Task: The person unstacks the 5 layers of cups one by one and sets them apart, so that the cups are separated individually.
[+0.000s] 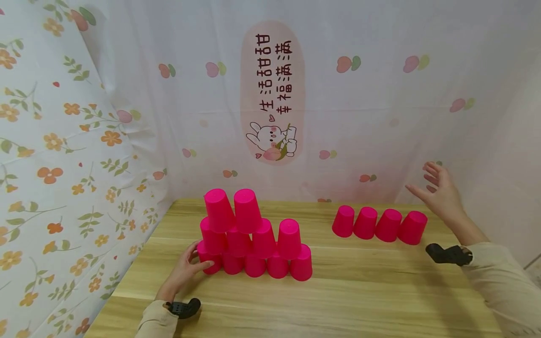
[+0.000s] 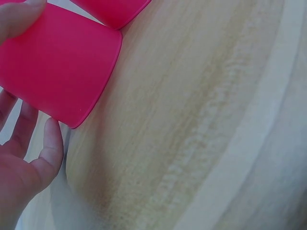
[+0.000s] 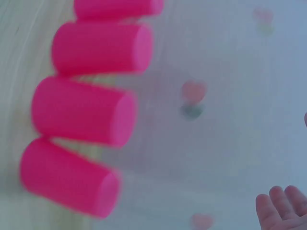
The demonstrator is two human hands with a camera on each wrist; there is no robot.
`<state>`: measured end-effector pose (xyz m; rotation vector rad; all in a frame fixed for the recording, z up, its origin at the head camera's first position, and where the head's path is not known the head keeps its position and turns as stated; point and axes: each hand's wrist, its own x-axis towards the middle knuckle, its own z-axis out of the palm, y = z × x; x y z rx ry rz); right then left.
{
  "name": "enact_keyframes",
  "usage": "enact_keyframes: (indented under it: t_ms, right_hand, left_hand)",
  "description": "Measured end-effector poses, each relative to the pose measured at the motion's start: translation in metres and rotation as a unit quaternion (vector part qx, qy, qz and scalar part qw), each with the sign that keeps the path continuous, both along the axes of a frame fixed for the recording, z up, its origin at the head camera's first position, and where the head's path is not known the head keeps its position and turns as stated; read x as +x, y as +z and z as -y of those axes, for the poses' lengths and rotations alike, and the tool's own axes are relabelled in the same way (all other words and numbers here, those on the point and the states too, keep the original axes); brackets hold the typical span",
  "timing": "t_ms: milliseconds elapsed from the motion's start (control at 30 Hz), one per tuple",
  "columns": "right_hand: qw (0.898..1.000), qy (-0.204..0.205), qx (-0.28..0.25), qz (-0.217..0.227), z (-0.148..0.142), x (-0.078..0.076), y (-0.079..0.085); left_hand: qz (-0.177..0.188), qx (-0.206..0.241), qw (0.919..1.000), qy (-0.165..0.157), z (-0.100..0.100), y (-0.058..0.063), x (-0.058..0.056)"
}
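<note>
Upside-down pink cups (image 1: 255,265) stand in a stacked pyramid left of the table's middle, in three levels with two cups (image 1: 248,211) on top. My left hand (image 1: 186,268) is around the leftmost cup (image 1: 209,256) of the bottom level, thumb on its near side and fingers on the far side. In the left wrist view, fingertips (image 2: 52,129) reach that cup's rim. My right hand (image 1: 444,195) is raised with spread fingers beyond the right end of a row of several pink cups (image 1: 388,225), holding nothing.
The wooden table (image 1: 355,291) ends at the back against a white printed curtain (image 1: 372,117). A floral cloth (image 1: 63,188) hangs along the left side. Each wrist wears a black mount (image 1: 450,254). One single cup (image 1: 289,238) sits on the middle level's right end.
</note>
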<state>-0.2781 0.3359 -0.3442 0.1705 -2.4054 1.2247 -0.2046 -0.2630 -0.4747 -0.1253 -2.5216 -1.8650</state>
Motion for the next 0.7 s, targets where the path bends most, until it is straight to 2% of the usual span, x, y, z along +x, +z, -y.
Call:
enact_keyframes:
  t_ms: [167, 367, 567, 700]
  right_hand:
    - [0.998, 0.060, 0.003, -0.019, 0.037, 0.007, 0.023]
    - [0.990, 0.128, 0.048, -0.041, 0.079, 0.018, 0.044]
    - [0.976, 0.195, 0.077, -0.064, 0.116, 0.027, 0.054]
    - [0.963, 0.243, 0.083, -0.082, 0.139, 0.033, 0.057]
  left_hand:
    - [-0.008, 0.003, 1.0000, 0.004, 0.000, -0.002, 0.000]
    - [-0.014, -0.003, 0.9999, -0.005, 0.001, -0.003, -0.001]
    - [-0.017, 0.002, 0.9999, 0.000, 0.001, -0.004, -0.002]
    - [-0.018, 0.004, 0.9998, 0.002, 0.000, -0.003, -0.001]
